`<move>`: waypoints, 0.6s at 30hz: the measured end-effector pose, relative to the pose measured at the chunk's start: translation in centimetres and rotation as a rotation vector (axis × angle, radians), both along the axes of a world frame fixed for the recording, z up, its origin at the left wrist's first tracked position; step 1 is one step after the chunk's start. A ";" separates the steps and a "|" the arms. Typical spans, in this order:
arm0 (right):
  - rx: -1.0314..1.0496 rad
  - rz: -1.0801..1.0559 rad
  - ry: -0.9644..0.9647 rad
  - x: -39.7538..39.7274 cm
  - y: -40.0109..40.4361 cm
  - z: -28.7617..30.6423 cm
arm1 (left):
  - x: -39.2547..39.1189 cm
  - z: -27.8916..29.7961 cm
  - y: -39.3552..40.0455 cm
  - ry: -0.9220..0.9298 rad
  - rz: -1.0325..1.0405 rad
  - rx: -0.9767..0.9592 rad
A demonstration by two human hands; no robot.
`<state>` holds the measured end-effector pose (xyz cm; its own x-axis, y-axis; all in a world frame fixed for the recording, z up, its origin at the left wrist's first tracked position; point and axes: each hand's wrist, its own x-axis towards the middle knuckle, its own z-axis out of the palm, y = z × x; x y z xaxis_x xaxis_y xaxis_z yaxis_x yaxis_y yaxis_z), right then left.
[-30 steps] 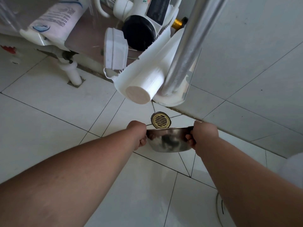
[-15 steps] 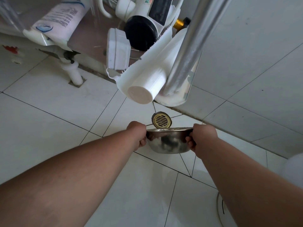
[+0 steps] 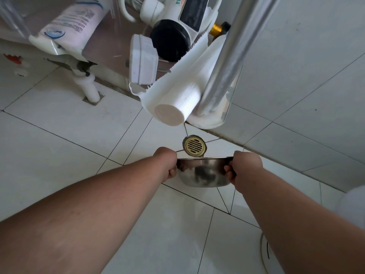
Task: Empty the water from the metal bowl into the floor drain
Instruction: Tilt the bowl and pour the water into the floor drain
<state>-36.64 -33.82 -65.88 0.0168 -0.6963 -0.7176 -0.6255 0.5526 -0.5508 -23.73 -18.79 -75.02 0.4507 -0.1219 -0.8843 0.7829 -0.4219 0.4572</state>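
Observation:
A shiny metal bowl (image 3: 204, 172) hangs above the white tiled floor, tipped away from me so that only its outer side and underside show. My left hand (image 3: 166, 162) grips its left rim and my right hand (image 3: 244, 168) grips its right rim. The round brass floor drain (image 3: 194, 145) lies just beyond the bowl's far rim, near the wall. The bowl's inside and any water are hidden.
A white paper roll (image 3: 177, 99) and a steel pole (image 3: 229, 56) hang over the floor just behind the drain. A white pipe (image 3: 88, 88) enters the floor at the left. A grey tiled wall (image 3: 296, 86) rises on the right.
The bowl has dropped slightly and come a little toward me, so more of the drain shows beyond its rim. Both hands keep their grip.

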 end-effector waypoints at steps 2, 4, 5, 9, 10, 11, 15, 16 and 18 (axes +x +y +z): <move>0.012 -0.001 -0.005 -0.1 -0.1 -0.1 | -0.1 -0.1 0.1 0.013 -0.004 0.008; -0.003 -0.025 -0.029 0.0 0.0 -0.2 | 0.0 0.0 0.2 -0.006 0.007 -0.008; -0.024 -0.027 -0.043 0.1 0.1 -0.2 | 0.1 0.1 0.1 -0.035 0.012 -0.024; -0.057 -0.038 -0.067 0.6 -0.1 -0.2 | 0.7 0.3 -0.3 -0.089 0.022 -0.049; -0.044 -0.030 -0.051 0.5 -0.1 -0.2 | 0.6 0.1 -0.2 -0.048 0.023 -0.034; -0.025 -0.021 -0.034 0.5 0.0 -0.2 | 0.5 -0.1 0.0 -0.013 0.024 -0.014; 0.039 -0.011 0.000 0.2 0.1 -0.2 | 0.0 -0.3 0.5 0.046 0.033 0.025; 0.050 -0.015 -0.001 0.2 0.0 -0.2 | 0.1 -0.1 0.5 0.047 0.033 0.024; 0.051 -0.021 -0.012 0.2 -0.1 -0.4 | 0.2 0.0 0.4 0.040 0.025 0.012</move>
